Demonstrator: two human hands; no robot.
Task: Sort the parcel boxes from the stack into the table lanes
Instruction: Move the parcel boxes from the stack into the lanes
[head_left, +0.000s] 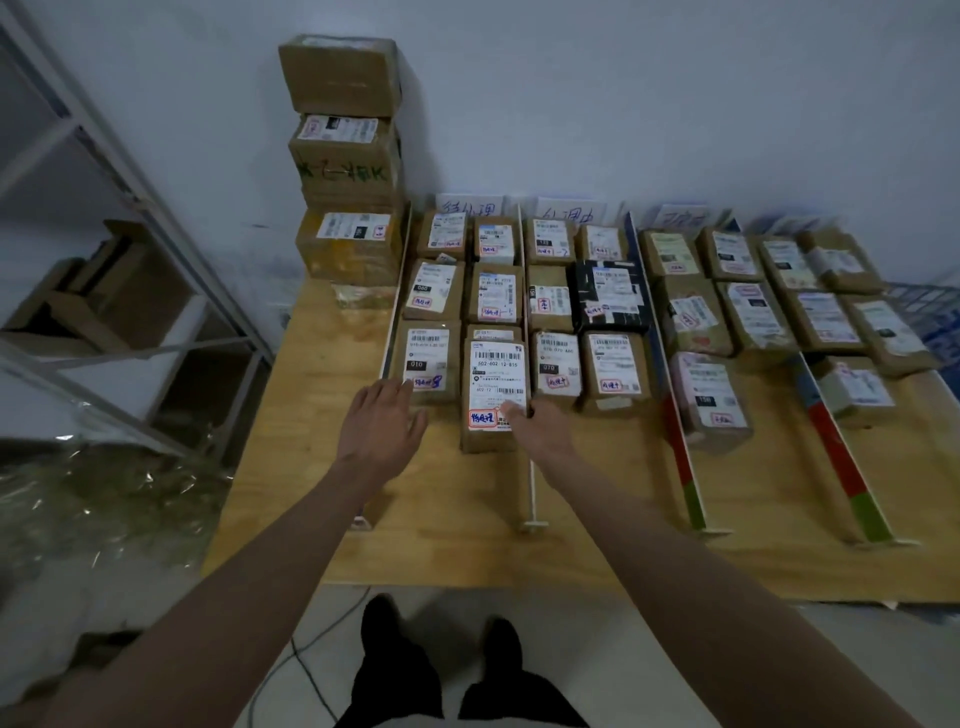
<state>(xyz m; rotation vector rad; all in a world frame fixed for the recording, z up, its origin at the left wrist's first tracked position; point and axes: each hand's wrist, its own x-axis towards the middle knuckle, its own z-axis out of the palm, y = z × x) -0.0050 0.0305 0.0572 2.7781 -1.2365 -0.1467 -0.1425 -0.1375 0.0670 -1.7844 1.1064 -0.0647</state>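
A stack of brown parcel boxes (349, 171) stands at the table's back left corner. A brown parcel box (493, 387) with a large white label lies at the front of the leftmost lane. My right hand (537, 428) holds its near right corner, thumb on the label, the other fingers hidden down its side. My left hand (382, 423) is flat with straight fingers, its tips at the front edge of the neighbouring box marked 010 (427, 358). Whether it touches that box is unclear.
Upright dividers (529, 364) split the wooden table (322, 415) into lanes, each holding several labelled boxes; a black-wrapped parcel (610, 296) sits in the second lane. Paper signs (470, 205) lean on the wall. A metal shelf (130, 260) stands left; a cable (311, 654) crosses the floor.
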